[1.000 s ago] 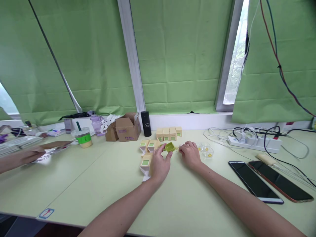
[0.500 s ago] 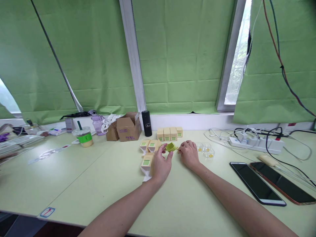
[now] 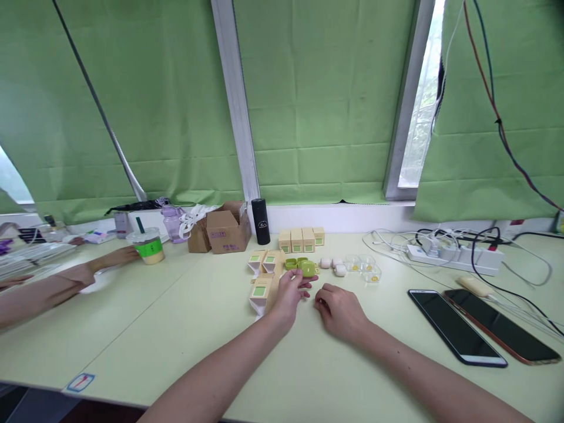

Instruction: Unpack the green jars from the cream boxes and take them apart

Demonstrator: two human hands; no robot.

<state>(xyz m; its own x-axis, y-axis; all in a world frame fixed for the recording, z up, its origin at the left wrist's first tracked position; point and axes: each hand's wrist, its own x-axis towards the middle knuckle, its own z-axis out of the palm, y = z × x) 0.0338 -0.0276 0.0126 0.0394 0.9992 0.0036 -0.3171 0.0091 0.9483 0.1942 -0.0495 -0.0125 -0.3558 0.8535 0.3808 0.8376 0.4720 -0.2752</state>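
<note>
My left hand (image 3: pixel 287 298) pinches a green earphone case cover (image 3: pixel 309 268), its keyring loop pointing right. Just behind it are more green covers (image 3: pixel 291 264) on the table. My right hand (image 3: pixel 342 309) rests nearer to me, fingers curled together; whether anything small is between them is hidden. Several white earphone cases (image 3: pixel 339 270) lie beyond my right hand, next to clear cases with yellow flower marks (image 3: pixel 371 274). Beside my left wrist an open kraft box (image 3: pixel 259 292) lies tilted, and more open boxes (image 3: pixel 256 259) sit behind it.
Small kraft boxes (image 3: pixel 296 240) stand in a row at the back, near a black bottle (image 3: pixel 261 221) and a cardboard box (image 3: pixel 228 229). Two phones (image 3: pixel 456 329) and a power strip (image 3: pixel 453 259) with cables lie right. At left, another person's hand (image 3: pixel 117 257) reaches toward a drink cup (image 3: pixel 150 247).
The green cover, earlier between both hands, is now in my left hand alone. My right hand has drawn back toward me, uncovering the white cases. Another person's arm has come in at left.
</note>
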